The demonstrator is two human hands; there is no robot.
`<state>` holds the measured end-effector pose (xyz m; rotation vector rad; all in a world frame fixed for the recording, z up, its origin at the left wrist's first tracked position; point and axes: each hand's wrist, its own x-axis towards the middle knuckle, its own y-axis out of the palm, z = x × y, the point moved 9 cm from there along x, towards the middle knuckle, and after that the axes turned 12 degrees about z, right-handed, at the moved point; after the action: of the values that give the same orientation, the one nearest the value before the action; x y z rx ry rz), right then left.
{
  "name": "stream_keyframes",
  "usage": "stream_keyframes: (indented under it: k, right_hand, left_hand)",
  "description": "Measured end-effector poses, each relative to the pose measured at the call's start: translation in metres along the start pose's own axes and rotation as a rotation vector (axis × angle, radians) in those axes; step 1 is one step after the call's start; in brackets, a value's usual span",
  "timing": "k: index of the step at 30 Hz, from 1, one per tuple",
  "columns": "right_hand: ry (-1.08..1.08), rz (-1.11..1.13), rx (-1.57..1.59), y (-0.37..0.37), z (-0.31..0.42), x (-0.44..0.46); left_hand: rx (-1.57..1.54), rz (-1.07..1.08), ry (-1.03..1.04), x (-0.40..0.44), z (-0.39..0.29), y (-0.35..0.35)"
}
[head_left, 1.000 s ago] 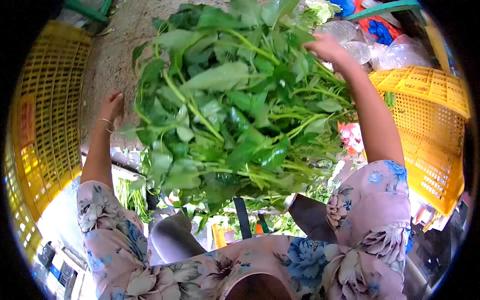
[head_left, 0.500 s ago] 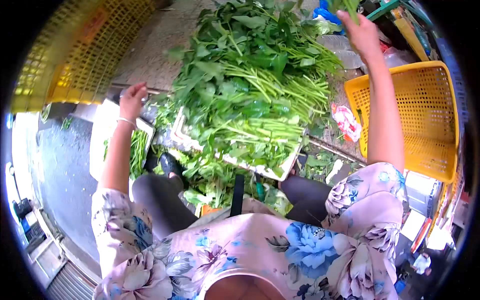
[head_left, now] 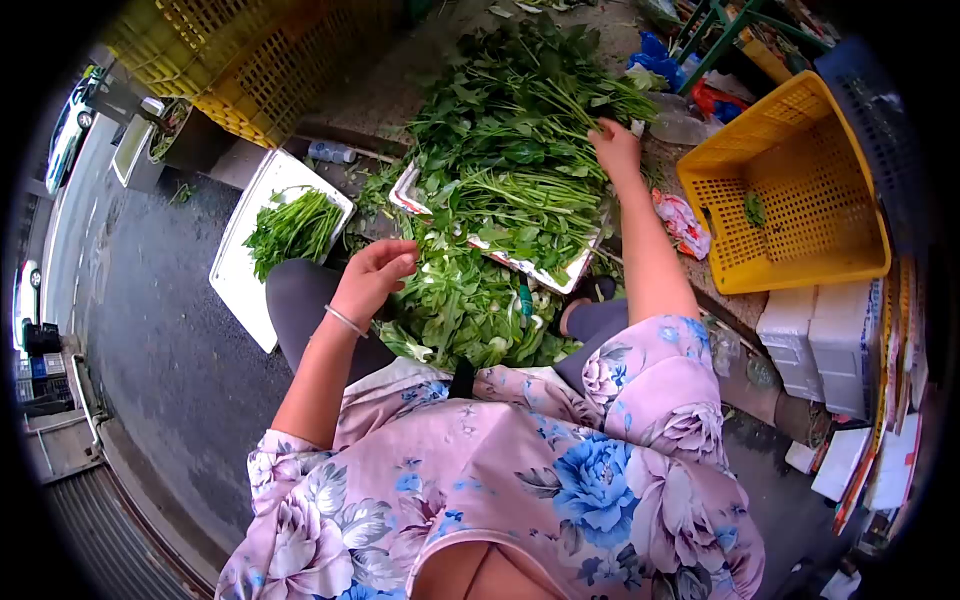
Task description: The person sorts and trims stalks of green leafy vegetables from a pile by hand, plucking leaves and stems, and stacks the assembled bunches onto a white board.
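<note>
A big heap of long-stemmed leafy greens (head_left: pixel 510 110) lies in front of me, stems mostly pointing right. My right hand (head_left: pixel 615 152) is at the stem ends on its right side, fingers bent around some stems; the fingertips are partly hidden. Over my lap hovers my left hand (head_left: pixel 372 280), fingers loosely bent, a small gap to the thumb and nothing visible in it. Under the near stems shows a white foam tray (head_left: pixel 408 190). Loose leaves and trimmings (head_left: pixel 460 310) cover the ground between my legs. On my left, a white foam lid (head_left: pixel 250 290) carries a smaller bunch of greens (head_left: pixel 295 232).
A yellow plastic basket (head_left: pixel 800 265) with one leaf inside stands at right, beside a red-and-white plastic bag (head_left: pixel 682 222). White boxes (head_left: pixel 835 345) are stacked below it. Yellow crates (head_left: pixel 250 70) stand at upper left, near a plastic bottle (head_left: pixel 332 152).
My right hand has come down from the upper right, where it held greens, to the heap's stems. My left hand has moved inward over my lap. The camera view has shifted.
</note>
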<state>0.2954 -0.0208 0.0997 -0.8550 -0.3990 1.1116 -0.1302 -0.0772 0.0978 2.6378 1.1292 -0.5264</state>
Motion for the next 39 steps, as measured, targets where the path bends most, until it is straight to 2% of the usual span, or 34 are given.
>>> stream_keyframes:
  k: [1, 5, 6, 9, 11, 13, 15, 17, 19, 21, 23, 25, 27, 29, 31, 33, 34, 35, 37, 38, 39]
  right_hand:
    - [0.032, 0.037, 0.11, 0.012, -0.018, -0.006]
    - [0.077, 0.024, 0.048, 0.032, -0.036, -0.033]
    - [0.059, 0.037, 0.131, 0.042, -0.049, -0.026]
    - [0.029, 0.013, 0.212, 0.042, -0.054, -0.031]
    - [0.114, 0.007, 0.395, 0.04, -0.065, -0.034]
    - [0.154, 0.033, 0.359, 0.039, -0.084, -0.028]
    - [0.198, 0.057, 0.34, 0.045, -0.098, -0.029]
    - [0.179, 0.09, 0.329, 0.048, -0.088, -0.032]
    - [0.173, 0.097, 0.36, 0.052, -0.086, -0.033]
    - [0.207, 0.047, 0.348, 0.038, -0.072, -0.026]
    - [0.201, -0.004, 0.271, 0.026, -0.064, -0.011]
    - [0.107, -0.266, 0.051, -0.01, -0.024, -0.009]
    - [0.127, -0.279, 0.067, -0.014, -0.01, -0.002]
    - [0.048, -0.388, -0.156, -0.019, 0.002, 0.007]
    - [0.084, -0.335, -0.262, -0.013, 0.002, 0.023]
    - [0.243, -0.011, -0.322, 0.013, -0.013, 0.039]
    - [0.207, -0.107, -0.383, 0.007, -0.006, 0.037]
    - [0.199, -0.108, -0.38, 0.006, -0.004, 0.038]
    - [0.126, -0.077, -0.073, 0.0, 0.017, 0.016]
    - [0.034, -0.119, -0.015, 0.0, 0.031, 0.0]
    - [0.062, -0.073, 0.065, 0.009, 0.038, -0.016]
  left_hand:
    - [0.017, 0.045, 0.019, 0.0, -0.005, 0.008]
    - [0.117, 0.182, 0.065, 0.002, -0.027, 0.028]
    - [0.081, 0.217, 0.064, 0.007, -0.023, 0.028]
    - [0.063, 0.219, 0.041, 0.003, -0.02, 0.023]
    - [0.075, 0.249, 0.002, 0.013, -0.012, 0.014]
    - [0.132, 0.257, -0.05, 0.028, -0.006, 0.008]
    - [0.19, 0.247, 0.051, 0.047, -0.02, 0.003]
    - [0.165, 0.306, 0.04, 0.071, -0.029, 0.007]
    - [0.178, 0.326, 0.139, 0.099, -0.042, 0.009]
    - [0.184, 0.237, 0.207, 0.128, -0.037, 0.003]
    - [0.11, 0.088, -0.036, 0.147, -0.01, -0.005]
    - [0.034, 0.077, 0.021, 0.158, -0.013, 0.009]
    - [0.03, 0.165, 0.055, 0.173, -0.015, 0.025]
    - [0.043, 0.189, 0.067, 0.179, -0.012, 0.037]
    - [0.089, 0.215, 0.093, 0.182, -0.018, 0.053]
    - [0.067, 0.22, 0.075, 0.185, -0.017, 0.064]
    - [0.064, 0.228, 0.073, 0.189, -0.013, 0.069]
    - [0.063, 0.233, 0.075, 0.193, -0.011, 0.072]
    - [0.025, 0.233, 0.066, 0.197, -0.015, 0.076]
    - [-0.094, 0.217, 0.049, 0.196, -0.02, 0.078]
    - [-0.215, 0.199, 0.029, 0.193, -0.023, 0.08]
